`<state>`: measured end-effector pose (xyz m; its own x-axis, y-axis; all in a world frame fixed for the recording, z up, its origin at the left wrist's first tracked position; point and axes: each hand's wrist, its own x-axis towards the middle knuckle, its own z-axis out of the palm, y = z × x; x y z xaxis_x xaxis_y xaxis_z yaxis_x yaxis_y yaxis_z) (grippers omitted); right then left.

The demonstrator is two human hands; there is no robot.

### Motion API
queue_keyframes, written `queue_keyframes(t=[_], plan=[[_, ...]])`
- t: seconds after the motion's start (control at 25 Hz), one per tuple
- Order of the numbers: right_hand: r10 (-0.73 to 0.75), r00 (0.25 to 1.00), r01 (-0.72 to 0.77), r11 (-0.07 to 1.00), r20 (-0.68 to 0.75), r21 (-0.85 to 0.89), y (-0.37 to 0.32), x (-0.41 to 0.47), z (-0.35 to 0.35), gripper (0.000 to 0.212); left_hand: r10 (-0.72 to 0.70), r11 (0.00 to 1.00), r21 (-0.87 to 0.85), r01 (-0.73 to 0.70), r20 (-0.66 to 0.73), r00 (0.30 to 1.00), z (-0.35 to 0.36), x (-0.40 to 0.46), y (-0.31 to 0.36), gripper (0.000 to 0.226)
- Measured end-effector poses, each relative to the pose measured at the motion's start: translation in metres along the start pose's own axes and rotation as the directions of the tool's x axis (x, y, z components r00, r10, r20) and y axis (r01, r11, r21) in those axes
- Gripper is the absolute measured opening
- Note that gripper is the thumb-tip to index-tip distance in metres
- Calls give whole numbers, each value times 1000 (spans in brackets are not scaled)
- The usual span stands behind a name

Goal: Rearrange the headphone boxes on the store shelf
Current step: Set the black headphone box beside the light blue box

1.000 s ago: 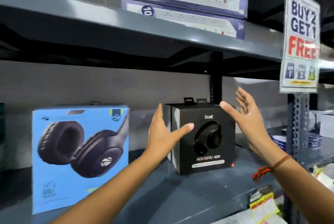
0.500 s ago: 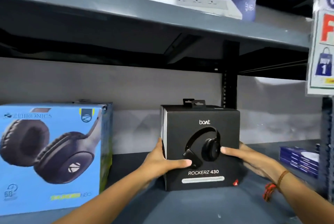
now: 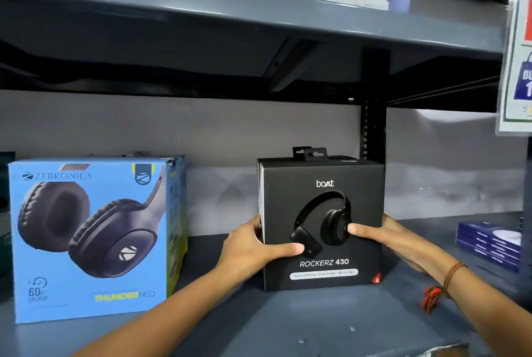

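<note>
Black headphone box [image 3: 322,224]: standing upright on the grey shelf [image 3: 288,325], at about 3 o'clock from the blue headphone box [image 3: 89,238], well apart from it.
Left hand [image 3: 253,250]: gripping the black box's left edge, thumb lying across the front.
Right hand [image 3: 385,238]: clasping the right edge, thumb pressing the front.
Stack of flat blue packs [image 3: 489,241]: sitting at 3 o'clock of the black box.

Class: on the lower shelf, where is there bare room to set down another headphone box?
Bare shelf lies between the blue box and the black box, and between that box and the stacked flat packs. The black box is crowded by both hands.
</note>
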<state>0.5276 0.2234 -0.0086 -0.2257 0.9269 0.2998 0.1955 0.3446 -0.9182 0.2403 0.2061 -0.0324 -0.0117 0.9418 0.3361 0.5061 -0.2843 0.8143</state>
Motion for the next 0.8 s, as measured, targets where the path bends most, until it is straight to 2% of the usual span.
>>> queue_keyframes(t=[0.24,0.52,0.6,0.64,0.72,0.76,0.8], plan=[[-41,999,41,999,32,-5,-10,-14,16,43,1,1000,29,0,-35,999,-18,-16,-2,43],[-5,999,3,1000,45,28,-10,-18,23,76,6,998,59,-7,14,1000,-27,-31,7,54],[-10,999,9,999,40,37,-13,-23,27,87,8,998,66,-11,52,999,-30,-38,8,76],[-38,999,37,998,9,44,-15,-27,29,97,8,997,76,-13,72,997,-33,-42,7,97],[-108,988,115,991,-114,63,-18,-37,39,118,-26,996,90,16,111,993,-41,-55,3,143],[-150,969,168,982,-198,82,-21,-42,46,120,-24,996,83,14,123,992,-48,-64,1,155],[-193,940,226,970,-281,88,-26,-50,57,116,-11,996,89,1,116,993,-59,-76,0,158]])
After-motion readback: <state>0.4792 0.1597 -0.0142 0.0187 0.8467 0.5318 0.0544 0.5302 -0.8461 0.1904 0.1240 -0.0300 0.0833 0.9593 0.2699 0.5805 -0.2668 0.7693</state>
